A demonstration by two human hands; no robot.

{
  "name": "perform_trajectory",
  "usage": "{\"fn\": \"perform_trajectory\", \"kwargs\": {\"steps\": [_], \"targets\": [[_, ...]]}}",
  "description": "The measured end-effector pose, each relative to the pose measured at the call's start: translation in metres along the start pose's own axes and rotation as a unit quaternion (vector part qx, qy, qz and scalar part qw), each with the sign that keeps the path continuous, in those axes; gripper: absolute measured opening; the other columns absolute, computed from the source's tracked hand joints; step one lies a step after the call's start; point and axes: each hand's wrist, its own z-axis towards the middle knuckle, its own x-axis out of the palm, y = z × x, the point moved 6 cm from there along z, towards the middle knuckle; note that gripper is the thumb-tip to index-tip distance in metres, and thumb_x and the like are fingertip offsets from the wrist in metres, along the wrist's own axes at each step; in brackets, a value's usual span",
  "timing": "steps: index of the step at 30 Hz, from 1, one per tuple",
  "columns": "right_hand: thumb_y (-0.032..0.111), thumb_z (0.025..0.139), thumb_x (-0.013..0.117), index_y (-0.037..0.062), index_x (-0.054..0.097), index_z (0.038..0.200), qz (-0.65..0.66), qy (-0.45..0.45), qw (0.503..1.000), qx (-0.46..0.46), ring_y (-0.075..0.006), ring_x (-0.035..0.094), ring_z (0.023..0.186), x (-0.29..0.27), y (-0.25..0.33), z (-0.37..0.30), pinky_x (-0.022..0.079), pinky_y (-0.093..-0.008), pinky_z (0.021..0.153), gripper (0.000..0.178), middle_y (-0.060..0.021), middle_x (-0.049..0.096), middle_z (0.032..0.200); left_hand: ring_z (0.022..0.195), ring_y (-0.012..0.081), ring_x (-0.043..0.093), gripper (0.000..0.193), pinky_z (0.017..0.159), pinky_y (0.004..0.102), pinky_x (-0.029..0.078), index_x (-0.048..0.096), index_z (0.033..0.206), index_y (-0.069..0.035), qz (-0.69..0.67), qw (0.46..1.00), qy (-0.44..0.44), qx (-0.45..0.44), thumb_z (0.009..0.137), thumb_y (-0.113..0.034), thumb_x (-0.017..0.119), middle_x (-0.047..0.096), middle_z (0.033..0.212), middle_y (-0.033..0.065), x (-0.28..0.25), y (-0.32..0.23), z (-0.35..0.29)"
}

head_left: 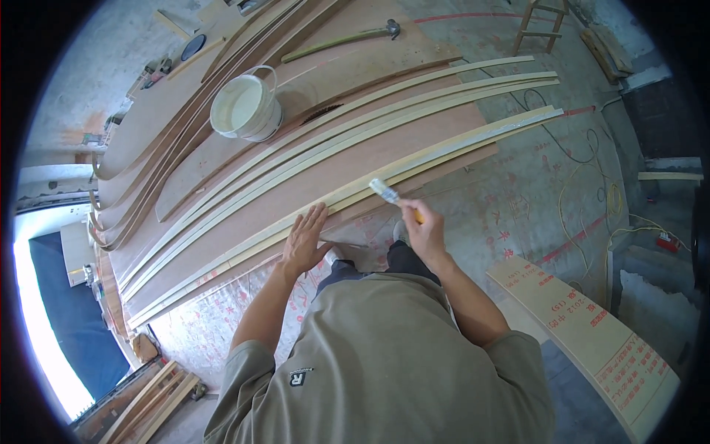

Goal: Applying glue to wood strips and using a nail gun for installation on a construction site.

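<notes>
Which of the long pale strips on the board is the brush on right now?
The nearest strip, along the board's near edge. The brush in the right hand touches it, and the left hand presses it. The other strips lie farther up, untouched.

A white bucket (245, 108) stands upper left of centre on the plywood sheets (414, 140), its wire handle tipped back over the rim. A hammer (342, 38) with a long greenish handle lies near the top centre. In the upper right corner a small wooden stool (542, 20) stands on the concrete floor (518, 185), and yellow cable (592, 200) loops across the right side. A printed plywood board (592, 325) lies at lower right. Timber offcuts (151, 399) lie stacked at lower left.
</notes>
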Motion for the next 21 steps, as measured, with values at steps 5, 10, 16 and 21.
{"fn": "perform_trajectory", "kwargs": {"steps": [5,10,16,21], "targets": [[0.024,0.097,0.062,0.0038,0.07,0.106,-0.016,-0.179,0.976,0.127,-0.012,0.06,0.067,-0.063,-0.053,0.034,0.05,-0.0294,0.063,0.023,-0.0046,0.068,0.079,0.145,0.0343,0.032,0.082,0.119,0.0488,0.026,0.03,0.152,-0.006,-0.035,0.999,-0.023,0.022,0.085,-0.025,0.073,0.033,0.158,0.0149,-0.007,0.045,-0.044],[0.021,0.098,0.06,0.0031,0.069,0.108,-0.004,-0.308,0.948,0.083,-0.0101,0.058,0.068,-0.073,-0.052,0.027,0.048,-0.0277,0.064,0.022,-0.0032,0.066,0.076,0.147,0.0328,0.029,0.082,0.12,0.0485,0.024,0.031,0.153,-0.006,-0.001,1.0,-0.022,0.014,0.085,-0.026,0.073,0.032,0.159,0.0145,-0.009,0.109,-0.106],[0.017,0.097,0.06,0.0018,0.068,0.112,0.006,-0.079,0.991,0.106,-0.0103,0.061,0.071,0.064,0.022,-0.039,0.049,-0.0252,0.064,0.023,-0.0048,0.068,0.08,0.148,0.0316,0.029,0.081,0.12,0.0472,0.023,0.031,0.153,-0.007,0.004,0.999,-0.023,0.025,0.086,-0.028,0.072,0.03,0.16,0.0135,-0.01,0.137,-0.124],[0.015,0.1,0.058,-0.0001,0.063,0.121,0.138,-0.117,0.973,0.146,-0.0096,0.062,0.076,0.072,0.053,-0.056,0.049,-0.022,0.065,0.026,-0.0057,0.068,0.092,0.147,0.0285,0.029,0.081,0.118,0.0456,0.023,0.032,0.153,-0.007,0.029,0.999,-0.035,0.022,0.086,-0.03,0.071,0.03,0.161,0.0113,-0.007,0.141,-0.124]]}}
